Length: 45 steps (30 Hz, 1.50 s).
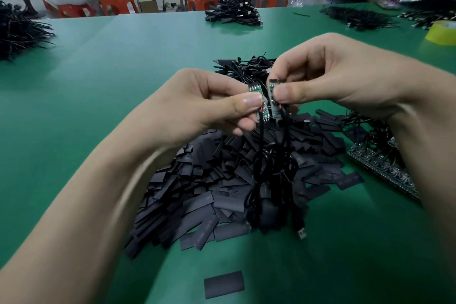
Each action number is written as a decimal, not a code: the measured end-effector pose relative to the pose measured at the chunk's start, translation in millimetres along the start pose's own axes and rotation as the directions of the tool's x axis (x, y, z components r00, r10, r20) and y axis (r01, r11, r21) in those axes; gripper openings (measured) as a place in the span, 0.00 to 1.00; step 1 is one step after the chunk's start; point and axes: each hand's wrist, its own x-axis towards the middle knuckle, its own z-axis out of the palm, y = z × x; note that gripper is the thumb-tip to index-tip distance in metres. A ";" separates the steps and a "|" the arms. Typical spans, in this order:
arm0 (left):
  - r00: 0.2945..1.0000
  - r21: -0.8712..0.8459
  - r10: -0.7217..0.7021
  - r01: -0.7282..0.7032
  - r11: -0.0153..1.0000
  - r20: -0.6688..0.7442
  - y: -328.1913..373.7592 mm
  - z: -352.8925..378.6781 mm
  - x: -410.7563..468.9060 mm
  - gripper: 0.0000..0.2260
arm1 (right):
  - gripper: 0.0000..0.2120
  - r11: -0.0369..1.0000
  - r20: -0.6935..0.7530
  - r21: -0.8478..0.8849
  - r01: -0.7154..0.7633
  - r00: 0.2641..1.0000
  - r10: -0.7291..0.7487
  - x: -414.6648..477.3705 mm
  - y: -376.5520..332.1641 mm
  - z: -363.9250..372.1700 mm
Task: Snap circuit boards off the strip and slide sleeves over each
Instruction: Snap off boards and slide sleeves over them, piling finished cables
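My left hand (pixel 209 103) pinches a small green circuit board (pixel 254 89) between thumb and fingers. My right hand (pixel 328 76) pinches a second small board (pixel 273 90) right beside it; the two boards stand apart by a narrow gap. Black cables (pixel 269 170) hang from both boards down to a USB plug (pixel 301 232). Under my hands lies a big heap of flat black sleeves (pixel 209 180). One loose sleeve (pixel 224 284) lies near the front edge. A strip of joined boards (pixel 380 168) with cables lies to the right, partly hidden by my right forearm.
The green table (pixel 103 76) carries piles of black cabled parts at far centre (pixel 233 13), far left (pixel 17 29) and far right (pixel 357 17). A yellow tape roll (pixel 443 32) sits at the right edge. People sit at the far side, with red stools (pixel 118 2) behind.
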 end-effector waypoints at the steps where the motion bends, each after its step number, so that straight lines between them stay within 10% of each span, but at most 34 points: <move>1: 1.000 -0.002 0.000 0.000 1.000 -0.009 0.1 -1.2 0.2 0.05 | 0.06 0.999 0.008 -0.022 -0.030 1.000 0.030 -2.4 -1.2 -5.3; 5: 0.998 0.000 0.030 -0.030 1.000 -0.061 2.8 -10.3 -0.9 0.05 | 0.12 0.916 -0.046 -0.301 -0.265 0.964 0.263 -16.0 -4.1 -32.0; 9: 0.981 0.062 0.064 -0.054 0.997 -0.181 3.2 -10.8 -0.2 0.07 | 0.25 0.625 -0.233 -0.656 -0.424 0.901 0.366 -17.2 -7.4 -32.9; 15: 0.921 0.135 0.206 -0.169 0.976 -0.332 0.3 -1.9 4.9 0.06 | 0.17 0.923 0.012 -0.369 -0.109 0.992 0.122 6.4 -7.1 19.3; 20: 0.950 0.356 0.152 -0.046 0.933 -0.274 -4.3 -20.9 4.8 0.09 | 0.14 0.996 -0.084 -0.077 -0.041 0.996 0.035 11.6 -4.3 29.0; 26: 0.965 0.903 -0.149 0.255 0.346 -0.216 -29.4 -26.2 8.3 0.16 | 0.17 0.987 -0.130 -0.110 -0.117 0.986 0.103 8.1 -6.2 22.5; 31: 0.961 0.945 -0.149 0.261 0.197 -0.234 -41.4 -17.0 10.9 0.19 | 0.17 0.894 -0.077 -0.348 -0.283 0.959 0.273 11.9 2.4 30.2; 39: 0.961 0.894 -0.080 0.275 0.354 -0.265 -33.7 -28.1 9.4 0.08 | 0.16 0.793 -0.098 -0.519 -0.320 0.943 0.317 16.2 7.7 35.0; 45: 0.981 0.536 -0.082 0.166 0.828 -0.177 -15.1 -39.2 1.2 0.04 | 0.24 0.799 -0.148 -0.519 -0.304 0.953 0.266 21.4 12.4 42.2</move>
